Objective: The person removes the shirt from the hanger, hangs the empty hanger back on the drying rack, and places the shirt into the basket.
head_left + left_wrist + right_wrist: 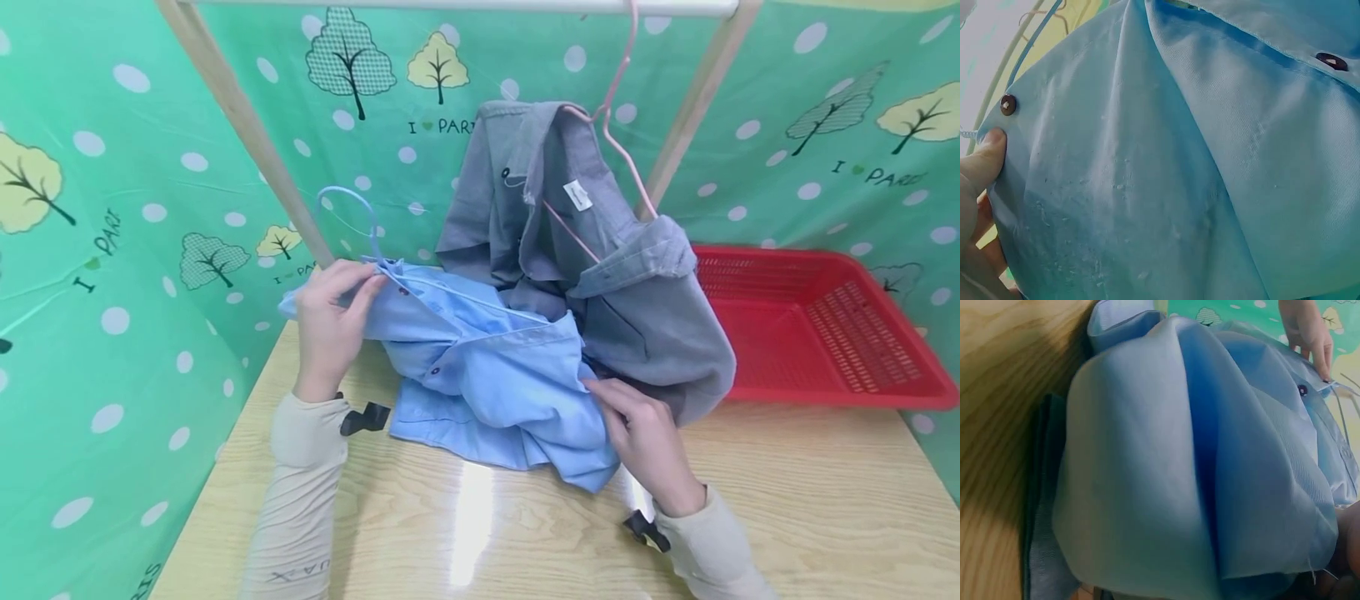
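Note:
A light blue buttoned shirt (pixel 495 375) lies bunched over the table's middle in the head view, a blue hanger (pixel 372 225) inside it with the hook rising at the left. My left hand (pixel 333 321) pinches the shirt's collar end beside that hook, thumb near a dark button (pixel 1008 105) in the left wrist view. At the shirt's other end, my right hand (pixel 645 429) pinches the cloth edge between thumb and fingers. Right behind hangs a grey shirt (pixel 637 308) on a pink hanger (pixel 617 83), its lower part overlapped by the blue one.
A wooden rack with a white top bar (pixel 480 7) stands over the table (pixel 405 533). At the right back sits a red plastic basket (pixel 780 333). Green printed cloth (pixel 112 333) walls the left and back sides.

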{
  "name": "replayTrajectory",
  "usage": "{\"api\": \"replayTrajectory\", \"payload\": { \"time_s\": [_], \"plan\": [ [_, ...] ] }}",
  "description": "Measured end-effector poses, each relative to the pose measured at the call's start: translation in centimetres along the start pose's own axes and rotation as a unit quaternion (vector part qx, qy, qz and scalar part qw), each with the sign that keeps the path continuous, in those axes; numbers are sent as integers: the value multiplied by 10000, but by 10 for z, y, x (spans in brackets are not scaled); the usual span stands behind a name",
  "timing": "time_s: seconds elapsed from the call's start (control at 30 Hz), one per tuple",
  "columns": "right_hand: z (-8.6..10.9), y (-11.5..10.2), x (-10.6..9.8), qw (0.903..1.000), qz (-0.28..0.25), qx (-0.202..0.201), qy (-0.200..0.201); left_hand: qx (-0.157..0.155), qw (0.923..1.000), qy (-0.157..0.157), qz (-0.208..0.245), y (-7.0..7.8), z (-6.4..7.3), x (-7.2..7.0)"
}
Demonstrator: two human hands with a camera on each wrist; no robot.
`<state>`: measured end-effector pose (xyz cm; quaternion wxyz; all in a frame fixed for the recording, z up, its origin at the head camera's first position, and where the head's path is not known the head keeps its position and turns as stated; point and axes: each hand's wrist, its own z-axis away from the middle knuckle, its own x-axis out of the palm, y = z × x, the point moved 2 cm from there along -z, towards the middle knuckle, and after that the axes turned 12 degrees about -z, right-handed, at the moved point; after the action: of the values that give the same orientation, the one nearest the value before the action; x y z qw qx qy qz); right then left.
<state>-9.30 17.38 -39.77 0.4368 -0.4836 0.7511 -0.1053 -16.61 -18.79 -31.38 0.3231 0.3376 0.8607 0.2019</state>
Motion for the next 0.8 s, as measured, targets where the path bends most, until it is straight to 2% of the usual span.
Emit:
{"api": "replayTrajectory", "payload": {
  "time_s": [0.13, 0.33, 0.6, 0.8],
  "plan": [
    [3, 1, 1, 10000, 8, 4, -24, 13, 10000, 12, 3, 3, 0, 1],
    [6, 2, 5, 9998, -115, 85, -148, -183, 9996, 173, 155, 2, -1, 2],
    [12, 3, 10, 9994, 106, 92, -302, -278, 9986, 220, 401, 4, -1, 4],
    [14, 2, 13, 9992, 115, 110, -380, -267, 9974, 55, 670, 6, 1, 6]
  ]
}}
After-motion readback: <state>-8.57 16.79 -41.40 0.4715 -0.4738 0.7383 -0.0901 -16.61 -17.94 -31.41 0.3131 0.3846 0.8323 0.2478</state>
